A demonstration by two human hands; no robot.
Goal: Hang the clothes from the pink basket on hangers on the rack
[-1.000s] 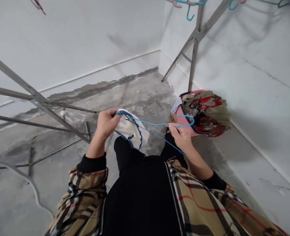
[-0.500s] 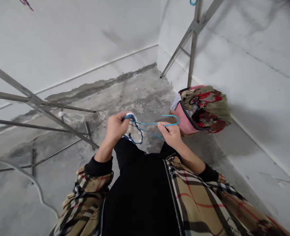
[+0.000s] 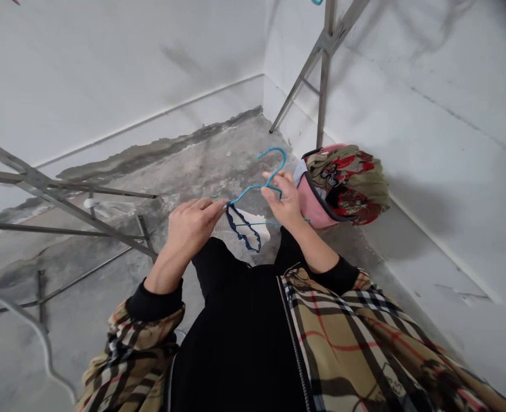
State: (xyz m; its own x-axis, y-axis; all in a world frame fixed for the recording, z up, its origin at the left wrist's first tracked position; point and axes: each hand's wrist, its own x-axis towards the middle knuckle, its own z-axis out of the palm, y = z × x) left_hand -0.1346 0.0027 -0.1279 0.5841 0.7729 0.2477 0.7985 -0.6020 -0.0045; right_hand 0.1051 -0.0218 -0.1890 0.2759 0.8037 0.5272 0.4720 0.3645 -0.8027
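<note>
On the plaid jacket [image 3: 338, 343] we see dark lettering, too partial for us to read. Our left hand [image 3: 196, 226] pinches the blue-edged white cloth [image 3: 263, 230] narrowly between thumb and fingers, in front of our legs, with one end of the blue hanger [image 3: 253, 186] at the fingertips. Our right hand [image 3: 285, 199] grips that hanger just below its hook, fingers partly curled. Beside it, the pink bucket [image 3: 310, 200] holds bunched olive-and-red fabric [image 3: 358, 177], heaped above its dark rim.
</note>
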